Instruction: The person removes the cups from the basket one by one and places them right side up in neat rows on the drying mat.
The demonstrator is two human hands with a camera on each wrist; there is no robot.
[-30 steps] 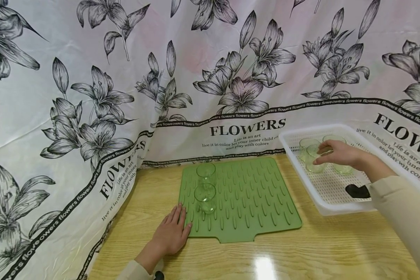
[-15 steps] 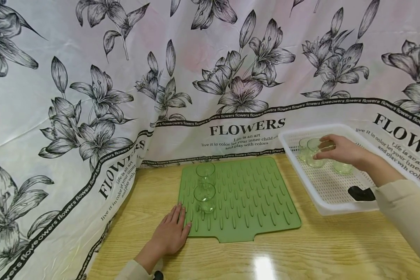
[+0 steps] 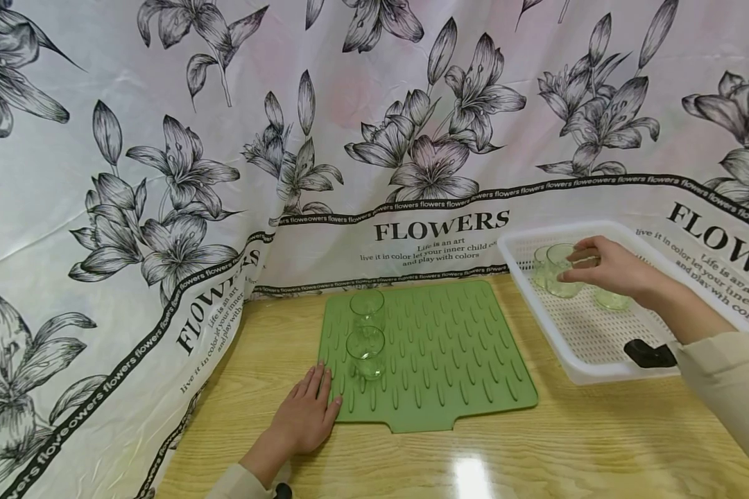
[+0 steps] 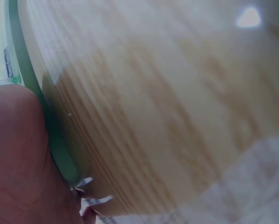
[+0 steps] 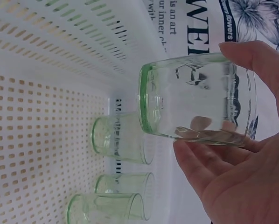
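Observation:
In the head view, my right hand [image 3: 614, 267] is over the white basket [image 3: 580, 371] at the right. It grips a clear, green-tinted drinking glass [image 5: 191, 102], thumb on one side and fingers on the other. Seen from the right wrist, the glass is raised off the basket floor, and several other glasses [image 5: 125, 140] stand beneath and beside it. My left hand [image 3: 306, 412] lies flat with extended fingers touching the left edge of the green drying mat [image 3: 449, 346]. Two more glasses stand on that mat, a front one [image 3: 367, 353] and a back one [image 3: 367, 310].
A wooden table [image 3: 512, 450] carries the mat and basket. Behind them hangs a flower-printed cloth [image 3: 437, 242], which also runs down the left side. A black device [image 3: 649, 353] sits at my right wrist, above the basket's near wall.
My right hand and the gripped glass have risen slightly from their lower position in the basket. My left hand and the two glasses on the mat have stayed put.

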